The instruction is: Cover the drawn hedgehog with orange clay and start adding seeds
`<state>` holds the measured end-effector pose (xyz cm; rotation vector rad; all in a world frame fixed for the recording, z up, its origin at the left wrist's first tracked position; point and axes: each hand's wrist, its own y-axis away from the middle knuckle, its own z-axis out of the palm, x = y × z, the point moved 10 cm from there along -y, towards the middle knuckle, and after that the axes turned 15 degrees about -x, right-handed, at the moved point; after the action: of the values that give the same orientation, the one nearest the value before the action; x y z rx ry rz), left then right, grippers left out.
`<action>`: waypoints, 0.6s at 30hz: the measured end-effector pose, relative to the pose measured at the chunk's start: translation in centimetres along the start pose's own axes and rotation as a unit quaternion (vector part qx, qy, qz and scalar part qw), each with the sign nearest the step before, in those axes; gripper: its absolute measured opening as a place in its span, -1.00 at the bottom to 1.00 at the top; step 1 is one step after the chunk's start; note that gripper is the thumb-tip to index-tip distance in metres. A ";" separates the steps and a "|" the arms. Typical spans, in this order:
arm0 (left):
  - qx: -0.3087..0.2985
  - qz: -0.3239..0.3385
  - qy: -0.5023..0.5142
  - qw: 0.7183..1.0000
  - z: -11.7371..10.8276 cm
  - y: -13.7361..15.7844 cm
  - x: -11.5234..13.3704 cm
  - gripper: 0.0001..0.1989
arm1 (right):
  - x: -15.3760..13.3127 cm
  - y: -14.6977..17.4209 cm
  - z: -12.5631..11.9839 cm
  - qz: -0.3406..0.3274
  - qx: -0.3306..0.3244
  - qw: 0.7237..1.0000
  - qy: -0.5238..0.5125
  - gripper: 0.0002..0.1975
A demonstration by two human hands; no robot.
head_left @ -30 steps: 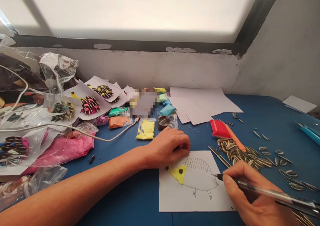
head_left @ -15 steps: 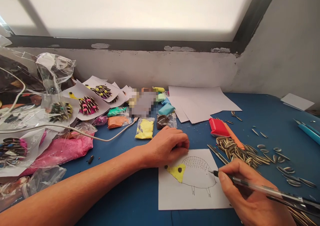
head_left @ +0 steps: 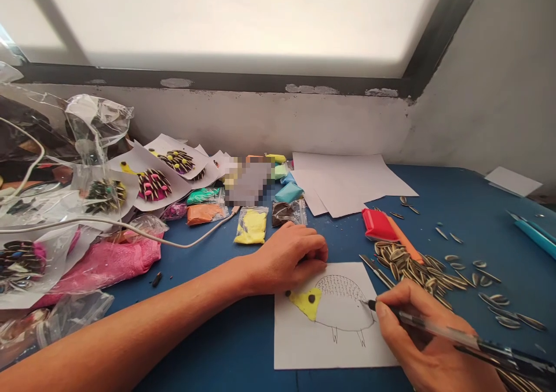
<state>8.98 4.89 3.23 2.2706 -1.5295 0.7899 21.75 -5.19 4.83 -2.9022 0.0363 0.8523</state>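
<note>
A gel pen with a clear barrel (head_left: 449, 329) is pinched in my right hand (head_left: 430, 337), its black tip on the drawing at the right of the body. The drawing is a hedgehog (head_left: 341, 314) on a white sheet of paper (head_left: 304, 350), with short marks filling the upper back and two legs below. Its head is yellow clay (head_left: 309, 304) with a dark eye and nose. My left hand (head_left: 290, 254) rests on the sheet's upper left corner, fingers curled in; its fingertips are partly hidden.
Right of the sheet lie sunflower seeds (head_left: 402, 259), a red clay packet (head_left: 379, 224) and a blue cutter (head_left: 532, 233). Blank sheets (head_left: 351, 178) and clay packets, one yellow (head_left: 252, 225), lie behind. Finished seed hedgehogs (head_left: 152, 184) and a white cable (head_left: 186, 245) are at left.
The pen tip has shifted slightly at the right of the hedgehog's back, with my right hand moving a little left. My left hand stays on the sheet's corner.
</note>
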 end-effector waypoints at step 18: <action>-0.003 -0.002 -0.009 1.000 0.1 0.1 -0.1 -0.93 | -0.3 0.1 -0.7 0.007 0.006 1.000 -0.016 -0.76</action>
<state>8.87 4.82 3.10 2.2814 -1.5336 0.7645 21.90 -5.35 5.59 -2.8805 0.0572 0.8961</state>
